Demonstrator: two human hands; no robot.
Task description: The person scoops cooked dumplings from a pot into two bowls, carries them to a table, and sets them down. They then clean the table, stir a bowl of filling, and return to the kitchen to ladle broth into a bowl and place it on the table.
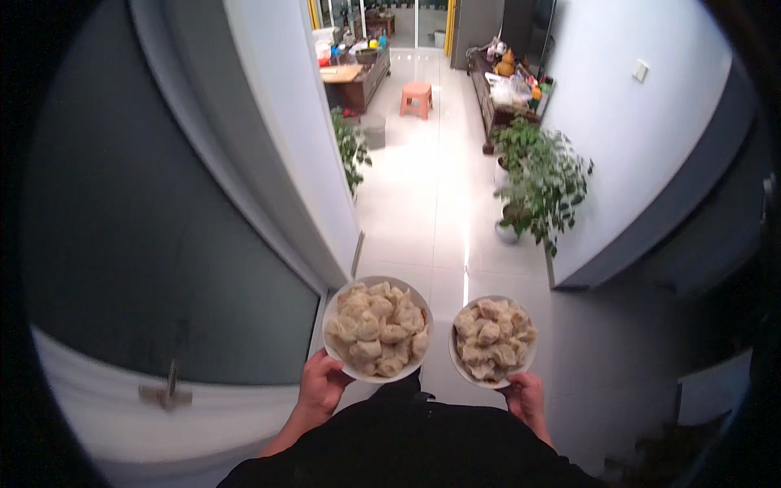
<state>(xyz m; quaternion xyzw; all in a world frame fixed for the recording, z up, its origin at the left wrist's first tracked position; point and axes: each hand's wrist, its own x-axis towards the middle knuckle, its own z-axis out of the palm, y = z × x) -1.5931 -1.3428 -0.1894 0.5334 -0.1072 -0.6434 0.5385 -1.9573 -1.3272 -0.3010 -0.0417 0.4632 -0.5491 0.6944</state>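
Observation:
My left hand (323, 383) grips the lower left rim of a white plate (428, 357), its thumb over the edge and the other fingers hidden beneath. Boiled dumplings (377, 326) are heaped on that plate. To the right, my right hand (525, 393) holds a smaller white plate (532, 358) by its lower right rim. It carries another pile of dumplings (493, 338), with some dark sauce showing at the edge. Both plates are held level in front of my dark-clothed body, a short gap apart.
A glazed door (183, 256) with a handle (166, 395) stands close on my left. Potted plants (540, 177) line the right wall. Farther along the tiled floor (421, 226) are a pink plastic stool (417, 99), a cluttered table (366, 76) and a low cabinet (494, 113).

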